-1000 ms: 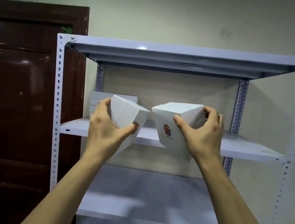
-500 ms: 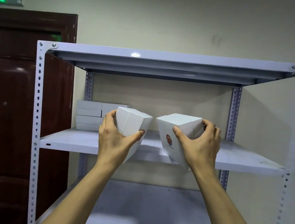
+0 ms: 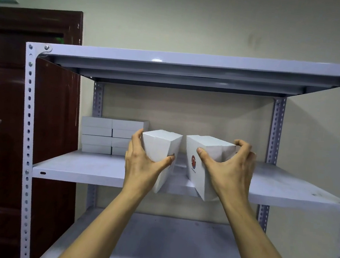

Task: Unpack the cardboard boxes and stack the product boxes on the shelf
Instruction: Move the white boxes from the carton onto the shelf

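My left hand [image 3: 141,163] grips a white product box [image 3: 160,146], tilted, in front of the middle shelf [image 3: 83,167] of a grey metal rack. My right hand [image 3: 229,171] grips a second white product box [image 3: 206,150] that has a red round logo on its side. Both boxes hang side by side, nearly touching, over the shelf's front edge. At the back left of that shelf stands a stack of white product boxes [image 3: 107,135], two columns wide and several high.
The rack has a top shelf [image 3: 191,60] close above and a lower shelf [image 3: 165,241] below. Perforated uprights [image 3: 26,137] frame both sides. A dark brown door [image 3: 2,114] stands left of the rack. The wall is right behind it.
Both hands have carried their boxes forward toward the middle shelf, and the boxes now sit closer together. The view has shifted, showing more of the stack at the back left.
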